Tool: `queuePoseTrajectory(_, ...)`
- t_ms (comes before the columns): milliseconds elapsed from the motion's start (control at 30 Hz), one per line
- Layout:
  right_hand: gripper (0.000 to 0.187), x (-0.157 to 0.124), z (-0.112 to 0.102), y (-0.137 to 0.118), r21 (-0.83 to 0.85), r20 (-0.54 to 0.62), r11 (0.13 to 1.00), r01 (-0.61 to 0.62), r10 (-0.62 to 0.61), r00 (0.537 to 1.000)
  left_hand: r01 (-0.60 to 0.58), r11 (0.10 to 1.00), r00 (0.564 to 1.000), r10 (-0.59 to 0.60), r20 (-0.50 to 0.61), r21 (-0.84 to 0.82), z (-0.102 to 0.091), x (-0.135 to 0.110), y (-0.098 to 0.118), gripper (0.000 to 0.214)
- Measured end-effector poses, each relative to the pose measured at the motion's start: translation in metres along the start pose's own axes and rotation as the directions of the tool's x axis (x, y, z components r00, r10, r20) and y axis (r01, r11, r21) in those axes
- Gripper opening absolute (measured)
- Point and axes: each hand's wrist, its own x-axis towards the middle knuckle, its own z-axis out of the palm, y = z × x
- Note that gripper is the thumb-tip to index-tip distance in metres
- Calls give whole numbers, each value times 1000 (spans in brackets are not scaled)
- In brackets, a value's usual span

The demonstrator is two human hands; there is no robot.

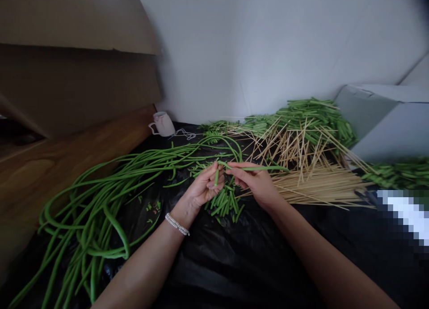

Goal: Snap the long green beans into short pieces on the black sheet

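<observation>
taking the mug [163,124] as landmark, the held bean [276,168] is right of it and nearer the person, stretched between the two hands. its long axis runs nearly sideways, the free tip pointing right, away from the mug. the left hand [205,184], the one closer to the mug, has its grip pinched at that end of the bean, where a short stub [216,178] points down; whether stub and bean are joined i cannot tell. the right hand [256,181], farther from the mug, has its grip lightly around the bean with the fingertips. the work looks part-way along: short green pieces [225,204] lie right of the mug and nearer the person, and a big heap of short lengths [315,114] sits well right of the mug, behind the thin sticks [318,184]. what seems left is the tangle of long beans [97,251], in front of the mug on the black sheet [214,264].
</observation>
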Motion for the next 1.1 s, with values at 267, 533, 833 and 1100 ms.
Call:
queuePoseTrajectory(267, 26, 0, -3, 10, -7, 81, 998, -68, 69, 994, -28, 990, 1000, 29, 3, -136, 1, -5, 5, 28)
queuePoseTrajectory(533, 23, -3, -3, 9, -39, 193, 991, -130, 135, 972, -70, 985, 997, 67, -24, -160, 1, 0, 22, 36)
queuePoseTrajectory(833, 25, -1, -5, 0, 15, 185, 997, -71, 67, 980, 92, 891, 996, -92, -21, 445, 5, -1, 1, 27)
queuePoseTrajectory(1100, 24, 5, -15, -6, 279, 14, 953, -116, 117, 993, 163, 779, 967, -249, 60, 606, 6, -10, 8, 34)
